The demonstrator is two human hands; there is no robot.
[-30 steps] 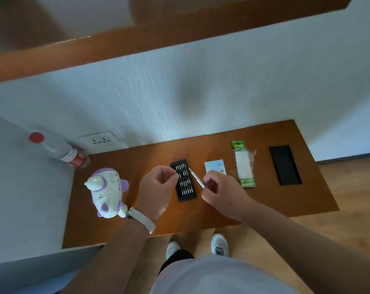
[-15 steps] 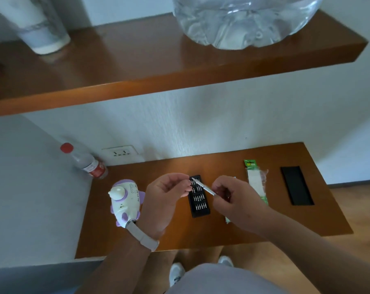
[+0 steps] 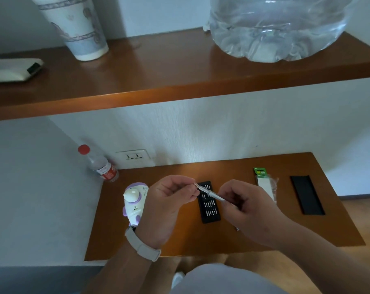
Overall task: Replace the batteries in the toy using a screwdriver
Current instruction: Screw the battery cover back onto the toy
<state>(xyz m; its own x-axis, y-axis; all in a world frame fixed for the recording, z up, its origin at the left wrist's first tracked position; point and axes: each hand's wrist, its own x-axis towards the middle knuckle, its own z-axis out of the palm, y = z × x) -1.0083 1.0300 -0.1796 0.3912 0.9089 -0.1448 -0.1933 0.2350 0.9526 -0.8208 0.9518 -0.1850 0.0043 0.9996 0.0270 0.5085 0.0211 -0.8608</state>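
Brown wood sets the scene: a low desk top [image 3: 264, 236] against a white wall, with a shelf [image 3: 180, 81] above it carrying a big clear water jug [image 3: 275, 28] and a paper cup [image 3: 78, 28].

Both hands are raised over the middle of the desk, sharing a slim silver screwdriver [image 3: 209, 193]. Its long axis is slanted, the handle end at about 4 o'clock and the tip at about 10 o'clock, so it points up and left toward the wall socket [image 3: 133, 155].

The right hand [image 3: 250, 211] has its fingers curled round the handle, knuckles toward me. The left hand [image 3: 165, 209], with a pale strap [image 3: 141, 245] on its wrist, pinches the tip end between thumb and forefinger, the other fingers loosely folded behind. Whether a bit sits in that pinch is too small to tell.

Right below the shaft lies the open black bit case [image 3: 208, 209], its length running 12 to 6 o'clock.

The white and purple toy [image 3: 134, 200] rests on the desk at 9 o'clock of the left hand, partly hidden behind it, its body also lying roughly 12 to 6.

At 10 o'clock a red-capped bottle [image 3: 101, 166] stands in the corner. At 2 o'clock of the right hand lies a green-topped battery pack [image 3: 264, 183], and beyond it, toward 3 o'clock, a flat black lid [image 3: 307, 195].
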